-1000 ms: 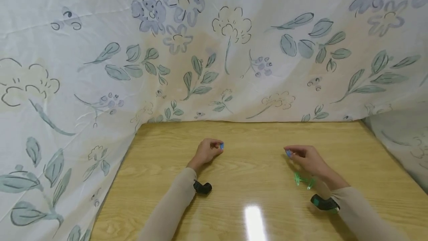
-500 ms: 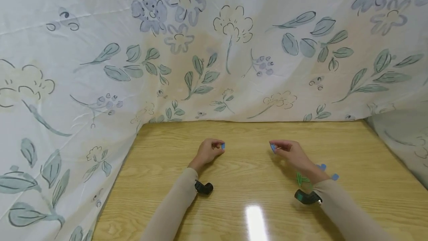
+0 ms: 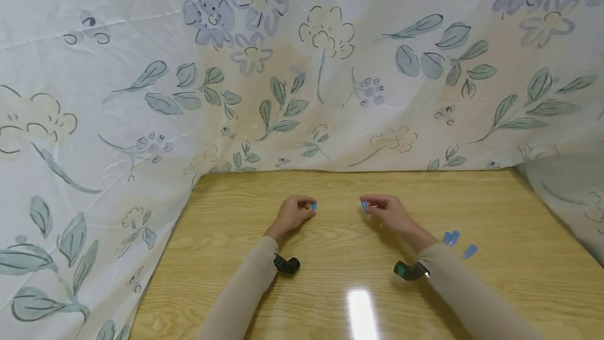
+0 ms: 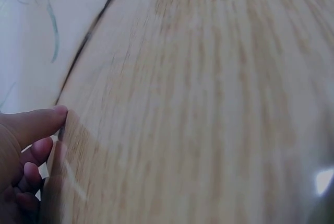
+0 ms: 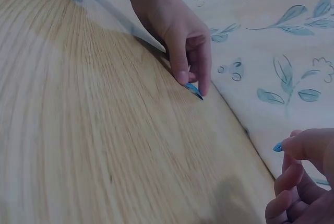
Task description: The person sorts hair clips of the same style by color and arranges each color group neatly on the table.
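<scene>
My left hand (image 3: 290,215) pinches a small blue tapered piece (image 3: 313,206) between thumb and fingertips, close over the table. In the right wrist view this piece (image 5: 194,91) looks thin and pointed. My right hand (image 3: 389,213), a short way to the right, pinches a similar blue piece (image 3: 365,206); its tip (image 5: 278,147) juts past the thumb in the right wrist view. The left wrist view has the left hand (image 4: 28,156) at the edge, with its blue piece hidden.
Three flat blue pieces (image 3: 454,237) lie on the wooden table (image 3: 226,198), right of the right forearm. A floral cloth (image 3: 283,135) hangs along the table's back and left. Each wrist carries a black camera (image 3: 287,265).
My right hand has moved left toward the left hand with its blue piece. Its forearm now hides the green pieces and uncovers the blue ones on the table. The left hand stays put.
</scene>
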Tool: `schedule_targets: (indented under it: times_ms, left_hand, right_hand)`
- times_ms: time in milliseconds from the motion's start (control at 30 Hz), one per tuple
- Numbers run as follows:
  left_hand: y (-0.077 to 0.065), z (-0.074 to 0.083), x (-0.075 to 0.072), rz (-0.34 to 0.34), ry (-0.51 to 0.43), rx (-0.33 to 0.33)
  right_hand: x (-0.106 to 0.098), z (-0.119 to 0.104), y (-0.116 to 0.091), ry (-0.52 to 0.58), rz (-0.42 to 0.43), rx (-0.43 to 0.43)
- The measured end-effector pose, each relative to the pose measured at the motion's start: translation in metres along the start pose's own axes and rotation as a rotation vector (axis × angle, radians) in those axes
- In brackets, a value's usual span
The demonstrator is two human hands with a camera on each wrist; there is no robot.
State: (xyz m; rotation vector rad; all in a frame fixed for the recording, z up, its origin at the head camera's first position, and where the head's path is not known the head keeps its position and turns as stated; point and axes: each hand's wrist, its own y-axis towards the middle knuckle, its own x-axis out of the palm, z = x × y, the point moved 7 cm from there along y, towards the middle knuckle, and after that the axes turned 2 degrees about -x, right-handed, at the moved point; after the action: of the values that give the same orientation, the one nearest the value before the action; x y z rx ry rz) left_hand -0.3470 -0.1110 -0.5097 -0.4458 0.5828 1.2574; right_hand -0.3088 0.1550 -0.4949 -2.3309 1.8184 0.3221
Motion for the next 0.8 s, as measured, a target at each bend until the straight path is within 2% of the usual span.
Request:
schedule_targets:
  times_ms: [133,467,667,800]
  left_hand:
    - [0.0,0.0,0.0,-0.004,0.001,-0.003]
    - [0.002,-0.001,0.001,-0.002,-0.01,0.003]
    - [0.005,-0.001,0.001,0.003,-0.004,0.004]
    - [0.007,-0.002,0.002,0.004,-0.007,-0.003]
  right_hand:
    - [0.009,0.0,0.008,-0.005,0.0,0.026]
    - [0.036,0.001,0.028,0.045,-0.014,0.028]
    - [0.048,0.003,0.04,0.026,-0.011,0.053]
    - [0.057,0.001,0.047,0.013,-0.02,0.034]
